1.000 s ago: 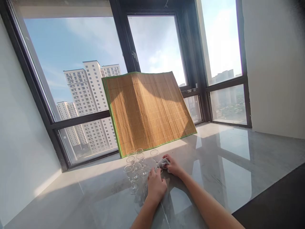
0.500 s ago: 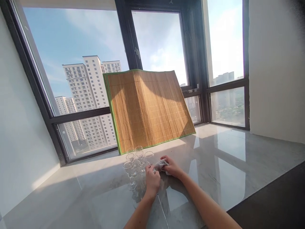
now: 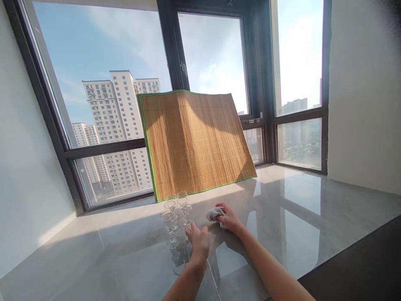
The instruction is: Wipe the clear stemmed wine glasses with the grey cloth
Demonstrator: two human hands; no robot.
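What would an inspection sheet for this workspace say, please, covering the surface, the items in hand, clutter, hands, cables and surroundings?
Surface: grey, glossy surface with strong window reflections and a visible seam.
Work items: clear stemmed glasses, upright in a tight group, overlapping too much for a sure count; crumpled pale cloth.
Clutter: woven mat with green edging, standing tilted behind the glasses.
Hands: left hand beside the group's right-hand glass, grip unclear; right hand holding the cloth.
Cables: nothing seen.
Surroundings: dark-framed windows, pale wall on the right, tower blocks outside.
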